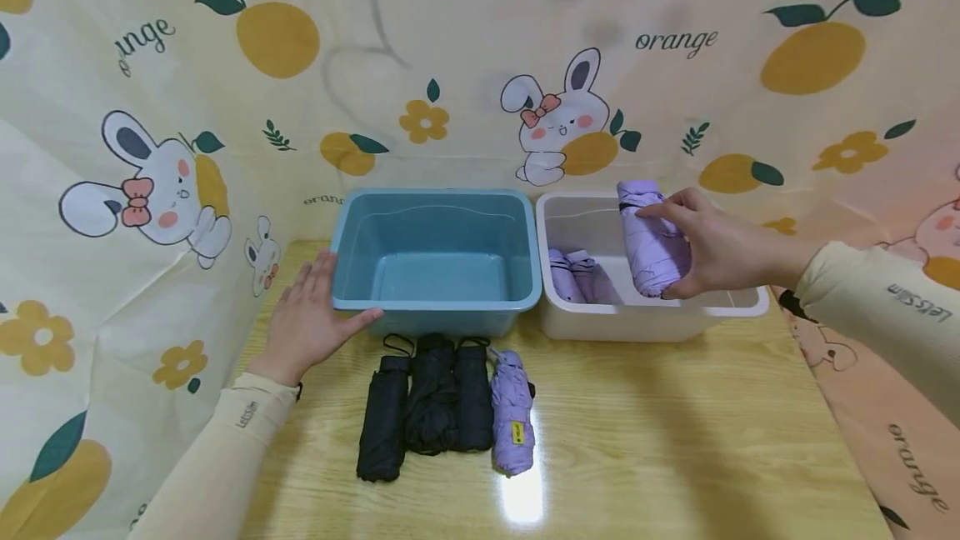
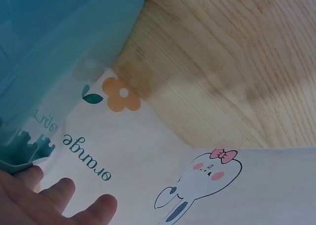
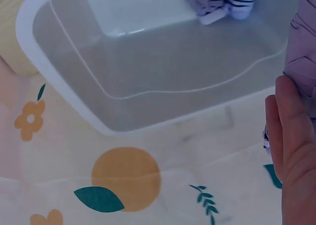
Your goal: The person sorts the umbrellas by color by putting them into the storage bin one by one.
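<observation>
My right hand grips a folded lilac umbrella by its sides, holding it up over the white bin. Two more lilac umbrellas lie at the bin's left end. On the left, my left hand rests against the blue basin at its left rim, fingers extended and thumb apart; the left wrist view shows several fingertips by that rim. Nothing lies inside the basin. In front of it, black folded umbrellas lie side by side, with one lilac umbrella bearing a yellow tag at their right.
Basin and bin stand side by side on a wood-grain table, close to a patterned cloth backdrop. The cloth also rises along the left and right sides. Light glares off the table below the lilac umbrella.
</observation>
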Available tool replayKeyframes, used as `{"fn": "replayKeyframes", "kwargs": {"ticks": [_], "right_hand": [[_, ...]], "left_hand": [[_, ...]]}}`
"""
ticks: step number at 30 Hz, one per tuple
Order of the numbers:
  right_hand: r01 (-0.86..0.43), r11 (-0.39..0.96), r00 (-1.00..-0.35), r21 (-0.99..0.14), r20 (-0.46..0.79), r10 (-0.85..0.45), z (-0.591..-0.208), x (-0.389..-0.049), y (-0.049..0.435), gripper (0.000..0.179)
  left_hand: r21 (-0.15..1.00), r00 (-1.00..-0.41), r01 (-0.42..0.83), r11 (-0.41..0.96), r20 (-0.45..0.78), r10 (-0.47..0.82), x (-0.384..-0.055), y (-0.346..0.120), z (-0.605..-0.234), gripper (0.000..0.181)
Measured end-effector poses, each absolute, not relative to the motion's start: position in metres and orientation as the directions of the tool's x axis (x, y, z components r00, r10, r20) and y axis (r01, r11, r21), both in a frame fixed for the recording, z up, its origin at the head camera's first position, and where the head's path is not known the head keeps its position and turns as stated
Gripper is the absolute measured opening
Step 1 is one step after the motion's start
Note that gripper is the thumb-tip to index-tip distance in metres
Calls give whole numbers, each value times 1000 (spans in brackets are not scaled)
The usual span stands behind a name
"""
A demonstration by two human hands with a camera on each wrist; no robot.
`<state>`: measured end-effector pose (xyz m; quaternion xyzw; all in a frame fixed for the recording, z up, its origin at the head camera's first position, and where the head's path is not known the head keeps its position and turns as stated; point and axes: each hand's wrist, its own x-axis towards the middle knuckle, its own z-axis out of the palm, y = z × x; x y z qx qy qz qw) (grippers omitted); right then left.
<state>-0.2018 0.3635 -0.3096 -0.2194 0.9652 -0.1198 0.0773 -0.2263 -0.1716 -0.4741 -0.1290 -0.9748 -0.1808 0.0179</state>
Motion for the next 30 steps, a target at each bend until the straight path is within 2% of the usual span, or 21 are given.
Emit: {"fn": "replayKeyframes", "kwargs": {"ticks": [9, 20, 25, 30], "right_hand": [[-353, 901, -897, -252, -182, -403, -330, -229, 374, 107], [-332, 913, -869, -235, -301, -393, -371, -252, 379, 103], [-353, 919, -862, -178, -319, -393, -390, -259, 379, 103], [-345, 912, -841, -219, -358, -405, -405, -265, 380, 102]], "left_hand": [[343, -967, 256, 904, 82, 243, -228, -172, -473, 120], [336, -962, 271, 902, 113, 247, -226, -173, -477, 117], [330, -958, 283, 901, 143, 248, -226, -175, -479, 116], [330, -954, 294, 897, 160, 254, -227, -175, -479, 115]]}}
